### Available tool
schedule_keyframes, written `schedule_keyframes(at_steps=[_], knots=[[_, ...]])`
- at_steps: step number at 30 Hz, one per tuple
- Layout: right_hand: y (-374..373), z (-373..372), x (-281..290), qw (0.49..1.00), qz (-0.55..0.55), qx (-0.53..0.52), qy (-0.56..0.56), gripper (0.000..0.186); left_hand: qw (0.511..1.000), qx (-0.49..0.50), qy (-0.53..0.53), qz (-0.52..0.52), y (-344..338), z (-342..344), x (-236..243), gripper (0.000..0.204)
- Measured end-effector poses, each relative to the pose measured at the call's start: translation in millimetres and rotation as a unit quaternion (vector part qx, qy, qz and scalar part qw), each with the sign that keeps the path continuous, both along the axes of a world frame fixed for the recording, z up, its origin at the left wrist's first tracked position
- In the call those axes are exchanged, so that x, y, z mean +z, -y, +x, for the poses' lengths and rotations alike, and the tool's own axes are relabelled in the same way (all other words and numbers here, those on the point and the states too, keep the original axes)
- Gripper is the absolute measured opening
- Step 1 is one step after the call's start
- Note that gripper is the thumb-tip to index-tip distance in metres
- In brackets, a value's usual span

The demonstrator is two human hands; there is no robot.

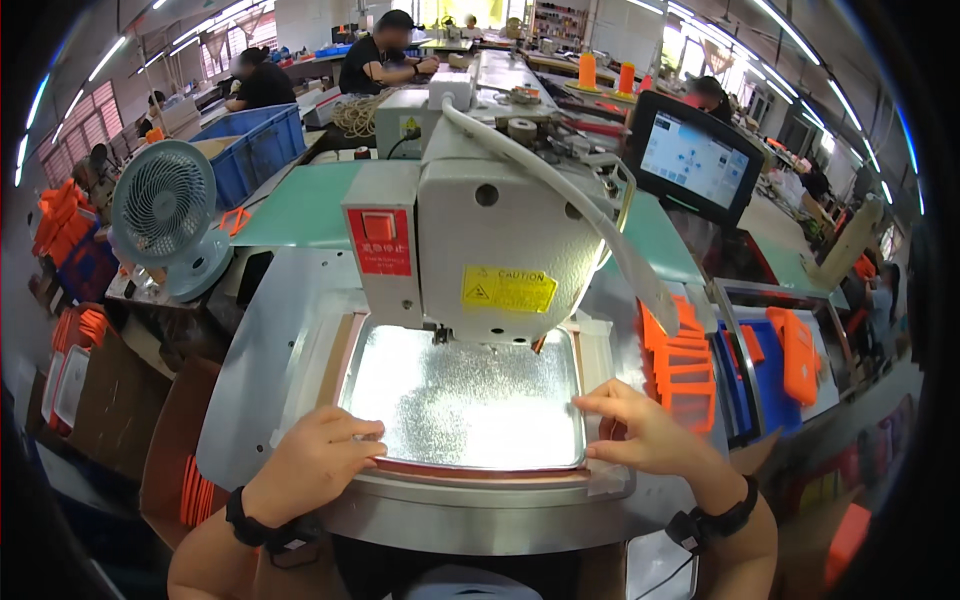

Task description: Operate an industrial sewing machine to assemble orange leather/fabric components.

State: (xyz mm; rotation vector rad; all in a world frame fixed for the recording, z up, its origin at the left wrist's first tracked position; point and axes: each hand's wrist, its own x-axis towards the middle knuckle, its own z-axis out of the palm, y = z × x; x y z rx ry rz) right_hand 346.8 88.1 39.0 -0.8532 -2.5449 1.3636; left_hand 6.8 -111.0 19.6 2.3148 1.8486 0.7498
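Observation:
A shiny silver sheet (480,405) with rounded corners lies in a reddish-edged frame (470,472) below the head of an industrial sewing machine (500,220). My left hand (318,458) rests at the sheet's near left corner. Its index finger and thumb tips touch the edge, a little apart, and the other fingers are partly hidden. At the right edge is my right hand (645,430), its index finger and thumb spread and touching the sheet's border. Neither hand lifts anything. The needle area is partly hidden beneath the machine head.
Orange mesh-like pieces (685,375) lie right of the frame, near a blue tray (775,375). A touch screen (693,158) stands behind at right. To the left are a fan (165,200), a blue crate (245,145) and a cardboard box (180,430). Several people work farther back.

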Motion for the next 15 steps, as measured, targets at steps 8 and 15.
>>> schedule_keyframes(at_steps=[8,15], knots=[[3.0,-7.0,4.9,0.989,0.142,0.022,0.032,0.053,1.0,0.011,-0.01,-0.008,2.9,0.5,-3.1,0.02],[5.2,-14.6,-2.3,0.954,0.293,0.044,0.053,0.043,0.998,-0.036,-0.054,-0.003,-5.8,1.4,3.5,0.015]])
